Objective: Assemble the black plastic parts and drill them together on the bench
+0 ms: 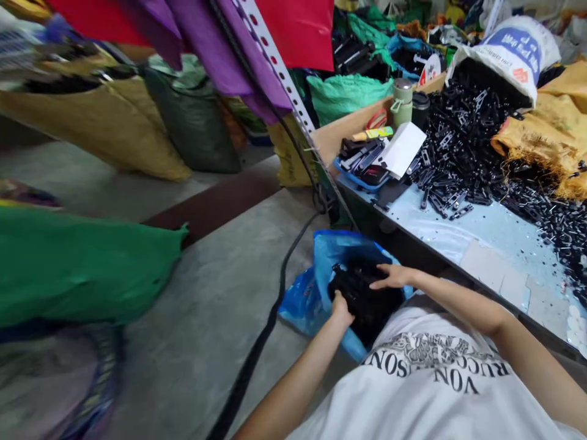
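Observation:
A blue plastic bag (326, 247) stands on the floor against the workbench, its mouth open toward me. Black plastic parts (362, 293) fill it; their exact kind is too dark to make out. At the bag's near left side, my left hand (342, 310) is closed on some of these parts, thumb on top and the other fingers mostly hidden. From the right, my right hand (393, 276) reaches over the rim with its fingers spread, the tips close to or touching the parts.
The workbench (440, 229) carries a heap of small black parts (458, 140), a tipped white sack (518, 52), a bottle (402, 101) and a blue tray (355, 177). A black cable (279, 287) crosses the floor beside the bag. Green cloth (87, 263) lies left.

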`<action>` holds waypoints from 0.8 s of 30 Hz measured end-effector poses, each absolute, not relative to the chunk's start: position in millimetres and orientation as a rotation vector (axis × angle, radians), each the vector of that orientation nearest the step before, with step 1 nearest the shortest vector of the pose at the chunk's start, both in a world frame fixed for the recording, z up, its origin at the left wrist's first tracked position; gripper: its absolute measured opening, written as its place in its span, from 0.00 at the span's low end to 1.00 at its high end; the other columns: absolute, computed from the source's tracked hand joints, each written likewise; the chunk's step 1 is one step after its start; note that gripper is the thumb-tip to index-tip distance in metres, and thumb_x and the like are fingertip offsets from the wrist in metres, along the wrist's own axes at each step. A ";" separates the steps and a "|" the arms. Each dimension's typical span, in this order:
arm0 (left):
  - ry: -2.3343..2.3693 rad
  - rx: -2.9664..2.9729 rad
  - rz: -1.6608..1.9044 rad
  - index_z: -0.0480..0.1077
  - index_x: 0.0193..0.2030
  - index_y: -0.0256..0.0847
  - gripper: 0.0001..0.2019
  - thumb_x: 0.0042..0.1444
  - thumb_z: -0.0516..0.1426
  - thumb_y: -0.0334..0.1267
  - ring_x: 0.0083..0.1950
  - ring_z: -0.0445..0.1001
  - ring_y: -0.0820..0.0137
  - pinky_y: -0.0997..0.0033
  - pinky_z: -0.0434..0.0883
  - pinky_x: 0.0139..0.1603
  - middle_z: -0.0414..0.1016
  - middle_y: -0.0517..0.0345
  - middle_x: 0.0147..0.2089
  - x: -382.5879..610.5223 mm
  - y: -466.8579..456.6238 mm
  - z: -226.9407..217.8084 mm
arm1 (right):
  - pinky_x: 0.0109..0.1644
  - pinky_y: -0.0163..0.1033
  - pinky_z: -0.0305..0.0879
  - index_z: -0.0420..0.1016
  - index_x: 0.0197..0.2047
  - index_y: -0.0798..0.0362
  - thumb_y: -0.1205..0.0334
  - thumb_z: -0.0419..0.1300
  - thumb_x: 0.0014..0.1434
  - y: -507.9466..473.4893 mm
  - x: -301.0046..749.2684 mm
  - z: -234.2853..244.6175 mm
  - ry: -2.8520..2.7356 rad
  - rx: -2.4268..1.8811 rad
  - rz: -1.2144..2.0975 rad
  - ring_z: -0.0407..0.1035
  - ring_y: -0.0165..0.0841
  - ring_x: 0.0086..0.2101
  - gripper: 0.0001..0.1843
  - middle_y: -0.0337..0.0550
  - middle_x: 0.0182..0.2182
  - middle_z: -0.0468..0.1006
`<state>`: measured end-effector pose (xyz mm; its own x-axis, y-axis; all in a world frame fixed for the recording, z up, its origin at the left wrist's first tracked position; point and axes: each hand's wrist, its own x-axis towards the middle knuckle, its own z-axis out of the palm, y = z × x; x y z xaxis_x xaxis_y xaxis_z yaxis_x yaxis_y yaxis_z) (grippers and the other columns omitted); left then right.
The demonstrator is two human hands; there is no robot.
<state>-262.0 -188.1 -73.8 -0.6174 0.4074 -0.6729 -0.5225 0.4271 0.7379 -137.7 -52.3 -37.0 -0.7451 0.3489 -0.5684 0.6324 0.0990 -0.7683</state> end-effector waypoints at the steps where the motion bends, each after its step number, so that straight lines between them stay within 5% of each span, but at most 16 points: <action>1: 1.848 -0.079 1.330 0.68 0.47 0.35 0.19 0.57 0.50 0.48 0.54 0.70 0.53 0.52 0.67 0.53 0.75 0.42 0.43 -261.5 -185.9 -76.9 | 0.62 0.47 0.56 0.66 0.59 0.51 0.43 0.69 0.39 -50.3 -128.9 -39.9 2.195 0.925 -1.701 0.61 0.45 0.57 0.45 0.49 0.58 0.65; 6: 2.068 0.765 1.446 0.61 0.55 0.40 0.23 0.53 0.55 0.43 0.64 0.58 0.61 0.60 0.56 0.64 0.63 0.46 0.61 -238.6 -128.6 -58.1 | 0.53 0.46 0.66 0.73 0.51 0.55 0.45 0.63 0.50 -22.2 -66.5 -21.5 2.459 1.006 -1.788 0.70 0.41 0.47 0.29 0.50 0.48 0.75; 10: 2.017 1.691 1.132 0.65 0.50 0.39 0.17 0.56 0.53 0.42 0.59 0.63 0.58 0.60 0.58 0.61 0.69 0.42 0.53 -216.6 -30.5 -15.4 | 0.48 0.43 0.68 0.75 0.46 0.54 0.45 0.60 0.53 -7.2 -38.9 4.1 2.585 1.163 -1.914 0.73 0.37 0.40 0.24 0.46 0.41 0.78; 14: 2.293 1.690 0.675 0.66 0.48 0.29 0.19 0.57 0.51 0.44 0.52 0.68 0.49 0.54 0.64 0.51 0.70 0.31 0.47 -199.1 52.6 11.2 | 0.44 0.40 0.68 0.76 0.42 0.53 0.47 0.58 0.56 14.3 -25.0 12.8 2.787 1.277 -1.775 0.73 0.34 0.37 0.19 0.44 0.38 0.79; 17: 2.364 1.665 0.538 0.67 0.44 0.29 0.14 0.56 0.50 0.38 0.47 0.71 0.49 0.55 0.66 0.45 0.72 0.32 0.43 -199.5 76.0 12.8 | 0.42 0.38 0.68 0.76 0.41 0.55 0.53 0.55 0.59 53.4 -2.2 12.0 2.913 1.548 -1.473 0.72 0.34 0.37 0.16 0.45 0.38 0.79; 21: 2.375 1.681 0.927 0.67 0.40 0.34 0.10 0.55 0.51 0.38 0.50 0.69 0.52 0.53 0.65 0.50 0.72 0.38 0.43 -216.1 70.3 11.7 | 0.46 0.39 0.67 0.73 0.47 0.54 0.58 0.50 0.62 122.7 49.2 13.5 2.822 2.113 -0.763 0.71 0.33 0.40 0.15 0.45 0.42 0.77; 24: 2.155 1.610 1.445 0.64 0.39 0.38 0.10 0.54 0.53 0.42 0.51 0.69 0.58 0.57 0.64 0.55 0.71 0.43 0.46 -213.1 54.4 15.0 | 0.52 0.42 0.63 0.71 0.50 0.55 0.61 0.48 0.62 174.3 84.3 18.1 2.718 2.288 -0.522 0.68 0.36 0.46 0.17 0.49 0.46 0.74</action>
<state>-213.1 54.4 15.0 -0.4412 0.7842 0.4363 0.7015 -0.0019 0.7127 84.3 174.3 18.1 -0.1289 0.9799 0.1525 0.8535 0.1879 -0.4860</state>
